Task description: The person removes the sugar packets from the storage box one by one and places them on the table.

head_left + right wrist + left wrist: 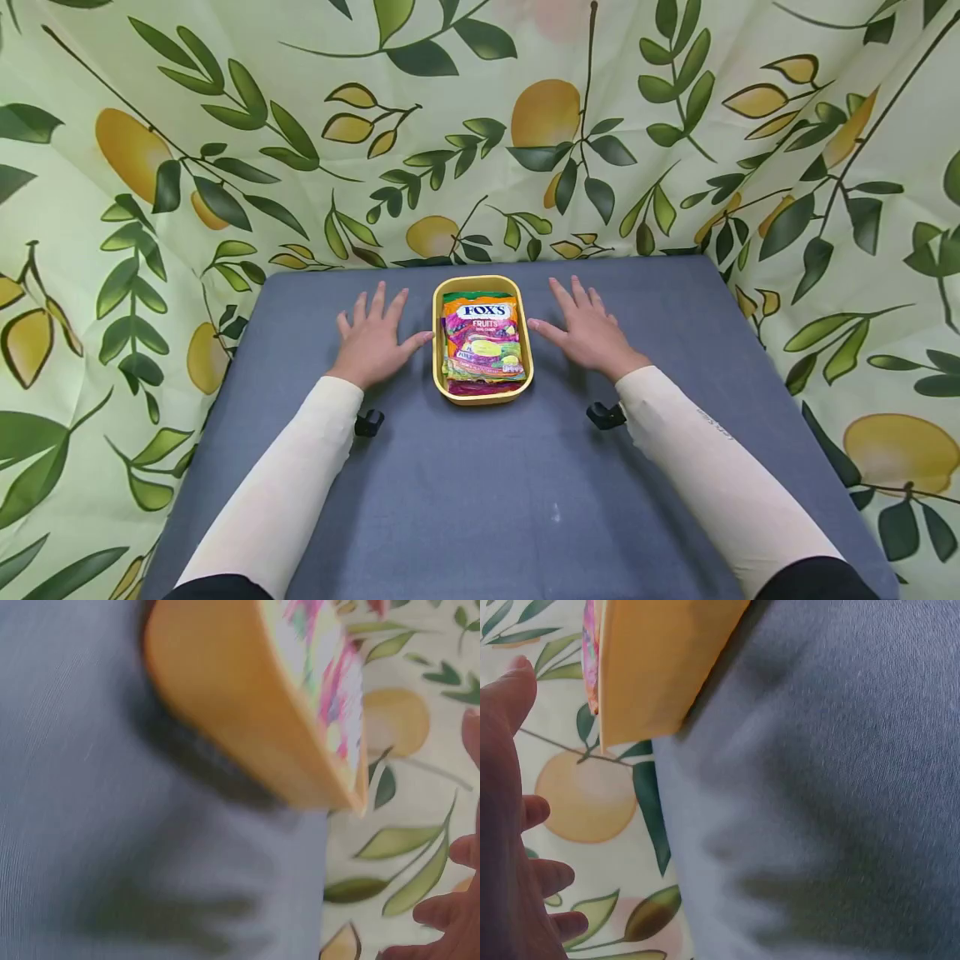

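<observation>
A yellow rectangular container (483, 400) with rounded corners stands on the grey-blue table. Inside lie candy packets, the top one a purple and orange FOX'S Fruits candy bag (483, 329), with others partly hidden under it. My left hand (375, 342) is to the left of the container, fingers spread and the thumb pointing at its side. On the opposite side my right hand (591, 335) hovers likewise, thumb towards the rim. Both hands hold nothing. In the wrist views the container's side wall (660, 667) and its other wall (217, 682) show a gap to the fingers.
The grey-blue table (480, 500) stretches out in front of the container. A leaf and fruit patterned cloth (450, 125) hangs behind and at both sides. Dark wrist-camera mounts (369, 423) sit beneath the white sleeves (292, 475).
</observation>
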A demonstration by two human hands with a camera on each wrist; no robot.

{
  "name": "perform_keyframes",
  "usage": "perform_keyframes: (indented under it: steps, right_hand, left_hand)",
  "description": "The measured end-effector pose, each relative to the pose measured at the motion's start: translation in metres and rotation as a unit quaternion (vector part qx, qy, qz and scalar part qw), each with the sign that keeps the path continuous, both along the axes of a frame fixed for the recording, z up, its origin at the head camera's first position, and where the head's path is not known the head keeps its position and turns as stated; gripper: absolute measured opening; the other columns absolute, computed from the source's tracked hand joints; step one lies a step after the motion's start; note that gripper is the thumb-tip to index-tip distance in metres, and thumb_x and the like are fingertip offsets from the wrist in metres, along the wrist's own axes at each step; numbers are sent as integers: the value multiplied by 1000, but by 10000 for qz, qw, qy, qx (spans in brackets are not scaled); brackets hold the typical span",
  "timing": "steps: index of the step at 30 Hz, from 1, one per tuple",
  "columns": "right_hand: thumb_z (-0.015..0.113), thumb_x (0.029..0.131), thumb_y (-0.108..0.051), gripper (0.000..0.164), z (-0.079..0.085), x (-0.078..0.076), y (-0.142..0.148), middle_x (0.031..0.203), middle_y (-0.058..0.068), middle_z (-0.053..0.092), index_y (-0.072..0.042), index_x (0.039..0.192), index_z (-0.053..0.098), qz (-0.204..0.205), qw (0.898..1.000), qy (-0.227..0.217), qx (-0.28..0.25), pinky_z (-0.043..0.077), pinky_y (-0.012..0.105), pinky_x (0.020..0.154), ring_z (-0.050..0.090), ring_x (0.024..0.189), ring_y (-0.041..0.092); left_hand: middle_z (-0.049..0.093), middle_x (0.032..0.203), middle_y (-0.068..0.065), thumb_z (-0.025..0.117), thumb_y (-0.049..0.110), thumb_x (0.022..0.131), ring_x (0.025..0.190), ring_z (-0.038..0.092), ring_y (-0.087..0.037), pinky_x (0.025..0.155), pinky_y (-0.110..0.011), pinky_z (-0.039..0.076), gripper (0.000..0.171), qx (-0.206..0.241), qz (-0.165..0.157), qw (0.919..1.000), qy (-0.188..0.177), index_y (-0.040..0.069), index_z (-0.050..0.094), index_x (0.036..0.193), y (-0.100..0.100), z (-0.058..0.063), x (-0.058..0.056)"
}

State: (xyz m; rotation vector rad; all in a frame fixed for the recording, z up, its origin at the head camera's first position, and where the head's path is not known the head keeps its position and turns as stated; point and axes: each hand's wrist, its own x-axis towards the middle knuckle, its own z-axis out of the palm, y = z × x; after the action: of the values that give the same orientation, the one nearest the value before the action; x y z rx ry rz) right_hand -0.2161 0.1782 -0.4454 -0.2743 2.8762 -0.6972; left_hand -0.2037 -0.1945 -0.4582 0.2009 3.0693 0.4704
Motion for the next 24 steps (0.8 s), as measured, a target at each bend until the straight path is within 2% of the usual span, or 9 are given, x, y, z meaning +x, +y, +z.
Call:
perform_keyframes:
  steps: [3,7,11,15,17,20,22,24]
  right_hand:
    - [51,104,-75,98,6,-1,-10,181,16,3,-24,178,11,123,9962,-111,-856,12,77,122,5,163,47]
    - [54,107,-68,94,15,-1,-25,180,14,12,-21,177,13,166,9803,-339,-1941,19,69,125,15,162,41]
    - [53,107,-68,94,21,-1,-40,178,16,20,-19,177,14,132,9635,-606,-2606,32,67,121,31,156,46]
    - [54,107,-68,94,24,1,-52,177,17,20,-20,177,13,-7,9456,-1077,-3068,42,64,115,33,155,46]
    - [54,107,-68,94,24,2,-58,177,20,20,-20,177,12,-87,9354,-1361,-3263,45,64,113,33,155,45]
    - [54,108,-65,95,25,4,-66,176,24,19,-17,177,10,-178,9248,-1659,-3419,46,66,111,34,154,46]
    - [54,108,-65,96,25,6,-71,175,25,19,-16,177,9,-230,9268,-1696,-3341,42,67,114,32,154,47]
    - [55,107,-66,96,24,7,-77,176,24,19,-17,177,9,-247,9330,-1630,-3198,36,69,118,28,156,47]
  left_hand:
    - [8,180,-21,58,76,99,160,7,-55,119,-80,3,100,71,-28,10000,55,20,26,175,3,-2,1]
    - [9,180,-21,58,77,99,160,8,-54,119,-80,5,101,228,-87,9997,65,19,25,176,6,-4,2]
    - [11,180,-20,57,78,99,160,9,-52,119,-78,8,102,464,-86,9989,23,19,24,176,11,-9,5]
    - [15,180,-17,58,75,100,160,15,-49,121,-74,12,102,1049,-20,9945,-58,17,23,176,17,-14,6]
    - [17,180,-15,58,74,101,160,18,-48,123,-72,13,101,1479,80,9889,-157,17,22,176,20,-17,7]
    - [21,179,-13,58,70,103,161,21,-44,126,-68,18,99,2199,277,9742,-412,16,20,176,26,-20,9]
    - [24,178,-14,58,68,105,161,23,-41,125,-66,22,97,2601,386,9629,-614,16,19,176,30,-23,10]
    - [30,175,-17,58,66,106,160,28,-38,124,-63,27,95,2939,481,9511,-818,16,19,176,34,-25,11]
